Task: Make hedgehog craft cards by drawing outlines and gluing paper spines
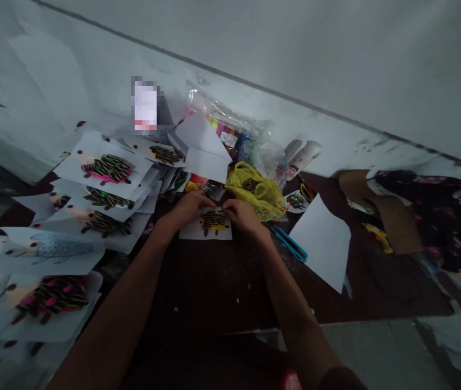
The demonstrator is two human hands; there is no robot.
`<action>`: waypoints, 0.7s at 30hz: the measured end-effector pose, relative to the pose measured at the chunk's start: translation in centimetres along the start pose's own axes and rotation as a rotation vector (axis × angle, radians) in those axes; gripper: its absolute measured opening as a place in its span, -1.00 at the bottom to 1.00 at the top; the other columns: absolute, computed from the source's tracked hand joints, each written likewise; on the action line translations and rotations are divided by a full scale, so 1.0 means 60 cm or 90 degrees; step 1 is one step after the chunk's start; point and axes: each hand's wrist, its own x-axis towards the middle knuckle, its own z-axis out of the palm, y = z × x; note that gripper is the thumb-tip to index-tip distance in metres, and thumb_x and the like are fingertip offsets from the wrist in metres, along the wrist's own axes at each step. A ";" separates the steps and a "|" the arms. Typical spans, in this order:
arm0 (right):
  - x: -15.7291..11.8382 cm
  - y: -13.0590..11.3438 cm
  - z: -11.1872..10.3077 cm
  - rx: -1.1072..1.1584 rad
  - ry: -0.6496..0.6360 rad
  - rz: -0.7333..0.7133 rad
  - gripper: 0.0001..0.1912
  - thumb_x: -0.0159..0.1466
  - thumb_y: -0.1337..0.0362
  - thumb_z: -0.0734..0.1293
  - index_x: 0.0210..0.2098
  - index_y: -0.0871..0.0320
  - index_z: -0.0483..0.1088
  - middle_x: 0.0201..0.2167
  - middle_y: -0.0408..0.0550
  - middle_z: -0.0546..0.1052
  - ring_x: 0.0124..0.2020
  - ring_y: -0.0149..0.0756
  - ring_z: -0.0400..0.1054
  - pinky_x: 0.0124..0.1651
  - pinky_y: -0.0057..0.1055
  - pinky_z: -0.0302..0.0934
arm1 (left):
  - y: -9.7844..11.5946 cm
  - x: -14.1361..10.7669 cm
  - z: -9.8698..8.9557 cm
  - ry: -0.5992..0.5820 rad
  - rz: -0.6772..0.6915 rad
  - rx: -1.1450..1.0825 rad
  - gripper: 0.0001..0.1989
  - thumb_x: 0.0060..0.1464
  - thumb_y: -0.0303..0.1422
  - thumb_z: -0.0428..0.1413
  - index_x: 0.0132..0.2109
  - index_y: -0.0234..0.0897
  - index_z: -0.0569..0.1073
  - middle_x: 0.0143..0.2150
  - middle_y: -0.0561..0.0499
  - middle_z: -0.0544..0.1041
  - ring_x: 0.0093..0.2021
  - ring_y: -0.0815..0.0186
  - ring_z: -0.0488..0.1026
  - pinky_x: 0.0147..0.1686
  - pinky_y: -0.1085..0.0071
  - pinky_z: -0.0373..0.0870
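Observation:
A small white hedgehog card (188,233) lies on the dark table, its body covered in dark striped pieces like sunflower seeds over yellow. My left hand (189,208) grips the card's upper left edge, fingers pointing right. At the upper right corner is my right hand (243,214), thumb and fingers pinched together; anything between them is too small to make out. Just behind my right hand sits a yellow plastic bag (268,189) with dark seeds inside. Blue-handled scissors (290,244) lie right of my right wrist.
Stacked hedgehog cards (92,187) crowd the left side. A white sheet (323,238) lies right of the scissors, with a yellow tool (377,237) farther right. Clear plastic packaging (263,142) and a folded white paper (206,143) stand near the wall. Dark patterned cloth (437,216) occupies the far right.

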 end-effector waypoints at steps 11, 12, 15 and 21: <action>-0.006 -0.008 0.008 0.060 0.033 0.022 -0.83 0.31 0.40 0.29 -0.19 0.18 0.54 -0.23 -0.05 0.61 -0.20 -0.27 0.45 -0.08 -0.42 0.21 | 0.000 -0.001 -0.004 -0.020 0.004 -0.024 -0.48 -0.08 -0.68 0.03 -0.07 -0.15 0.66 -0.25 -0.05 0.54 -0.22 0.26 0.43 -0.16 0.38 0.35; -0.006 -0.009 0.008 0.057 0.032 0.023 -0.82 0.31 0.40 0.29 -0.19 0.17 0.54 -0.23 -0.05 0.61 -0.20 -0.27 0.45 -0.08 -0.42 0.21 | 0.000 -0.001 -0.004 -0.020 0.000 -0.022 -0.48 -0.09 -0.68 0.03 -0.08 -0.15 0.66 -0.24 -0.05 0.54 -0.21 0.25 0.43 -0.16 0.38 0.36; -0.005 -0.012 0.008 0.038 0.028 0.022 -0.81 0.30 0.39 0.29 -0.19 0.16 0.55 -0.23 -0.05 0.61 -0.19 -0.25 0.46 -0.08 -0.41 0.22 | 0.002 -0.001 -0.005 -0.022 -0.003 -0.018 -0.48 -0.09 -0.69 0.02 -0.08 -0.16 0.66 -0.21 -0.06 0.55 -0.19 0.25 0.44 -0.14 0.37 0.36; -0.003 -0.015 0.008 -0.006 0.018 0.012 -0.78 0.32 0.38 0.27 -0.18 0.14 0.57 -0.18 -0.03 0.62 -0.14 -0.23 0.46 -0.06 -0.41 0.22 | -0.002 0.000 -0.003 -0.030 0.005 -0.005 -0.45 -0.10 -0.71 0.00 -0.10 -0.13 0.67 -0.20 -0.04 0.55 -0.15 0.26 0.44 -0.10 0.40 0.36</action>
